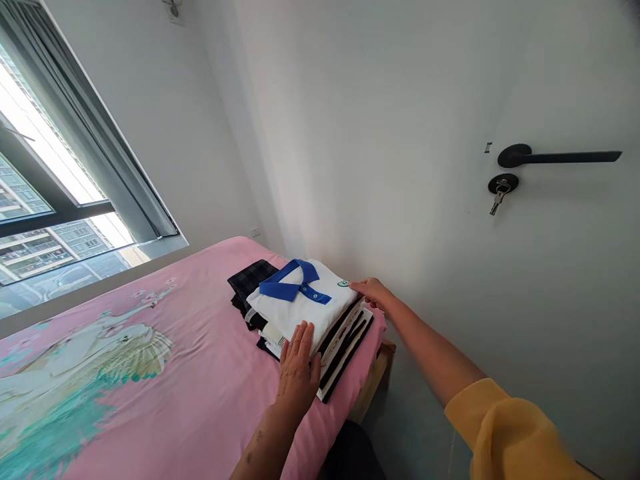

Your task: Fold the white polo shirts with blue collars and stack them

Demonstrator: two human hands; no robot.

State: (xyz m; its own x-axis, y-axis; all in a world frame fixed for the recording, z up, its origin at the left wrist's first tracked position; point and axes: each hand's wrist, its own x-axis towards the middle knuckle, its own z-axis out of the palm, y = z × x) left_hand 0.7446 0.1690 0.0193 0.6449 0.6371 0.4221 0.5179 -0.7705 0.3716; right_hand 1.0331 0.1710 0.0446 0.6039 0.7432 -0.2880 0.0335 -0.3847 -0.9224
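Observation:
A folded white polo shirt [327, 303] with a blue collar and blue button placket lies on top of a stack of folded clothes [345, 347] at the bed's corner. My left hand [299, 367] rests with fingers stretched out against the near side of the stack, its fingertips on the white shirt. At the right edge of the shirt, beside a small green emblem, my right hand [373, 293] pinches the cloth; its thumb is hidden. Dark checked cloth [253, 277] sticks out behind the collar.
The bed [225, 400] has a pink sheet with a printed picture, and a wooden frame [375, 380] shows below its edge. On the right is a white door with a black handle [565, 157] and hanging keys [499, 197]. A window [50, 200] with a grey curtain [100, 133] is at left.

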